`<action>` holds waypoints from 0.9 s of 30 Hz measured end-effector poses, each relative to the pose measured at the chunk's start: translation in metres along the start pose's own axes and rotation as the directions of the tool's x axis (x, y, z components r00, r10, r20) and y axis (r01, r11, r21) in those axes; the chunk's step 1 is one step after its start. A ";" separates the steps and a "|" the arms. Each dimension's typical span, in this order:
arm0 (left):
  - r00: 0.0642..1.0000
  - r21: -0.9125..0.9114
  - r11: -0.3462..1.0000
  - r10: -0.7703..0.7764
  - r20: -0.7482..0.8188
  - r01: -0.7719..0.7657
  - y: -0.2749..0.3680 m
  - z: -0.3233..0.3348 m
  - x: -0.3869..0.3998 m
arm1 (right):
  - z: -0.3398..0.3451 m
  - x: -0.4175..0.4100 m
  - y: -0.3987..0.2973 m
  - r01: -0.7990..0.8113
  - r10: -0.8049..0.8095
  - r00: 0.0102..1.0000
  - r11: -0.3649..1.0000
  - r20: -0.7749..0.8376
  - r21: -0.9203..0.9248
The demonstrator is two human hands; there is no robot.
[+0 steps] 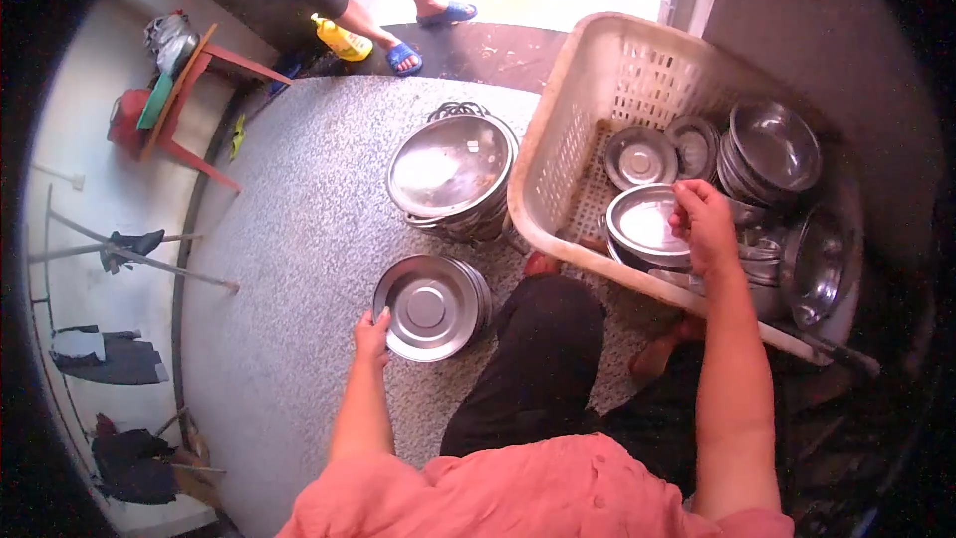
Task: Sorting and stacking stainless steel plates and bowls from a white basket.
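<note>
My left hand (pixel 372 336) grips the rim of a shallow stainless steel dish (pixel 426 302), the top one of a stack beside my left knee. The thumb lies over the rim; the fingers are underneath. On the right, my right hand (pixel 698 220) reaches into a large plastic basket (pixel 549 246) and pinches the edge of an oval-looking metal dish (pixel 648 220). Around it in the basket are round metal dishes (pixel 640 157), a stack of deeper metal bowls (pixel 777 146) and a metal basin (pixel 818 269) tilted against the right side.
A lidded metal pot (pixel 452 164) stands on the speckled floor (pixel 299 239) left of the basket. Beyond it, a person in blue sandals (pixel 403 58) is near the doorway, with a yellow bottle (pixel 342 39) close by. A red wooden table (pixel 190 90) holds bags; clothes (pixel 112 355) hang on the left.
</note>
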State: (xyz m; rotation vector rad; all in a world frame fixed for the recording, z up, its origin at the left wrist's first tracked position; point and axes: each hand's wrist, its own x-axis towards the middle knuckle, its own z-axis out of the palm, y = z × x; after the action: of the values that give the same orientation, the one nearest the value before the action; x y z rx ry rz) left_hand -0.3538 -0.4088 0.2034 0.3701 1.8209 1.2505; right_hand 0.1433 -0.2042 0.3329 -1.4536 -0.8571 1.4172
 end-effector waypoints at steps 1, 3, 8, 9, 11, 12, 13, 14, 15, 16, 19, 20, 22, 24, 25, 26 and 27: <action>1.000 0.003 1.000 -0.004 0.001 0.004 -0.002 0.001 0.003 | -0.001 0.000 0.000 0.006 -0.006 1.000 1.000 0.012 0.011; 0.980 0.390 0.912 0.176 -0.093 -0.127 -0.008 0.000 0.010 | 0.000 -0.001 -0.003 -0.006 0.006 1.000 1.000 0.020 0.010; 0.947 0.661 0.745 0.270 -0.172 -0.092 -0.015 0.013 0.017 | -0.001 0.000 0.000 -0.017 0.017 0.999 1.000 0.046 0.002; 0.931 0.760 0.644 0.326 -0.165 -0.091 -0.013 0.018 0.015 | -0.001 -0.001 -0.001 -0.016 0.016 0.998 1.000 0.053 -0.008; 0.939 0.752 0.657 0.289 -0.187 -0.052 -0.021 0.022 0.025 | -0.002 -0.002 -0.001 -0.017 0.018 0.998 1.000 0.054 -0.022; 0.942 0.742 0.670 0.255 -0.216 -0.011 -0.027 0.023 0.030 | -0.002 -0.002 -0.001 -0.019 0.021 0.998 0.999 0.052 -0.029; 0.939 0.743 0.670 0.260 -0.224 -0.008 -0.036 0.013 0.039 | 0.001 -0.003 -0.002 -0.020 0.022 0.998 0.999 0.059 -0.032; 0.947 0.693 0.721 0.222 -0.233 0.001 -0.045 -0.007 0.050 | 0.008 -0.003 -0.004 -0.020 0.021 0.997 1.000 0.080 -0.022; 0.960 0.638 0.770 0.174 -0.219 0.006 -0.047 -0.008 0.053 | 0.009 -0.004 -0.004 -0.028 0.030 0.996 0.999 0.081 -0.028; 0.959 0.638 0.770 0.175 -0.221 0.006 -0.048 -0.011 0.055 | 0.010 -0.005 -0.004 -0.035 0.038 0.996 0.999 0.085 -0.033; 0.993 0.483 0.875 0.032 -0.109 0.025 -0.042 0.010 0.043 | 0.009 -0.008 -0.004 -0.031 0.035 0.998 0.998 0.061 -0.055; 0.996 0.554 0.831 -0.008 -0.084 0.053 -0.022 0.047 0.021 | -0.002 -0.007 -0.001 -0.034 0.036 0.999 0.997 0.028 -0.069; 0.996 0.618 0.783 -0.015 -0.088 0.066 -0.001 0.057 0.008 | 0.000 -0.007 0.000 -0.030 0.032 0.996 0.999 0.087 -0.026; 0.968 0.453 0.875 -0.061 -0.244 0.169 0.002 0.045 0.012 | 0.007 -0.008 -0.002 -0.015 0.021 0.995 0.998 0.099 -0.056; 0.971 0.455 0.876 -0.058 -0.232 0.161 0.006 0.044 0.014 | 0.009 -0.009 -0.002 -0.011 0.021 0.994 0.995 0.103 -0.095; 0.947 0.558 0.827 0.118 -0.300 0.073 0.012 0.042 0.018 | 0.011 -0.008 -0.003 0.005 0.009 0.994 0.992 0.108 -0.127; 0.894 0.656 0.755 0.295 -0.337 -0.001 0.018 0.042 0.022 | 0.012 -0.011 -0.007 -0.008 0.019 0.994 0.995 0.109 -0.096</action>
State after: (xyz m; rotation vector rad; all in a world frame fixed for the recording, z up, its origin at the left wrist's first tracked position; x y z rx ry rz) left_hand -0.3376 -0.3606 0.2035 0.6767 2.6460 0.7945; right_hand 0.1315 -0.2106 0.3446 -1.4656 -0.9978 1.4956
